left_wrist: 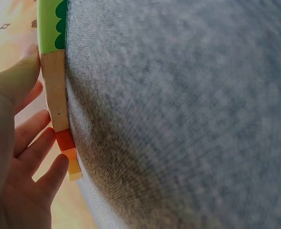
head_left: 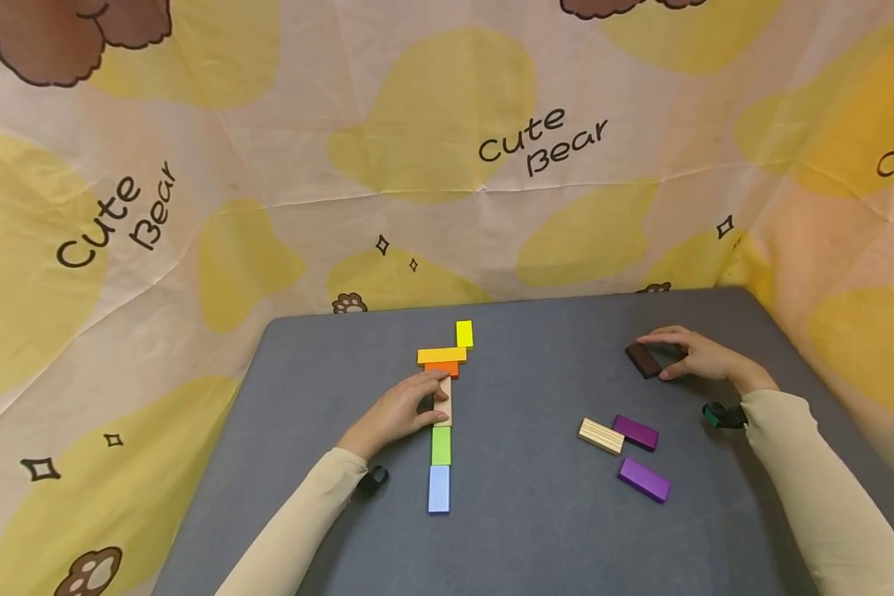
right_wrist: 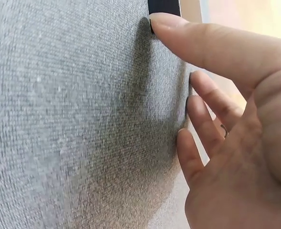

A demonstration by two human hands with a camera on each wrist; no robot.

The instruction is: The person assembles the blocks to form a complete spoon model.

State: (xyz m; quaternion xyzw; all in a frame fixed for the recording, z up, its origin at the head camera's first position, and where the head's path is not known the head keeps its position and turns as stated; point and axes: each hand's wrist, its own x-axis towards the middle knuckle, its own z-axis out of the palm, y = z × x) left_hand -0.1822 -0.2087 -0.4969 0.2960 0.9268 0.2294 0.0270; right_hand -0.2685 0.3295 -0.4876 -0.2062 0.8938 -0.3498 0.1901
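Note:
My left hand pinches a plain wooden block lengthwise, thumb at its near end and fingers at its far end. This block lies in a line of flat blocks. Nearer me in that line are a green block and a light blue block. Beyond it lie an orange block, a yellow-orange block set crosswise, and a yellow block. At the right, my right hand holds a dark brown block between thumb and fingers; the right wrist view shows only part of it.
A pale striped block touches a dark purple block right of the line, with a brighter purple block nearer me. Everything lies on a grey cloth-topped table. A printed bear curtain hangs behind and at the sides.

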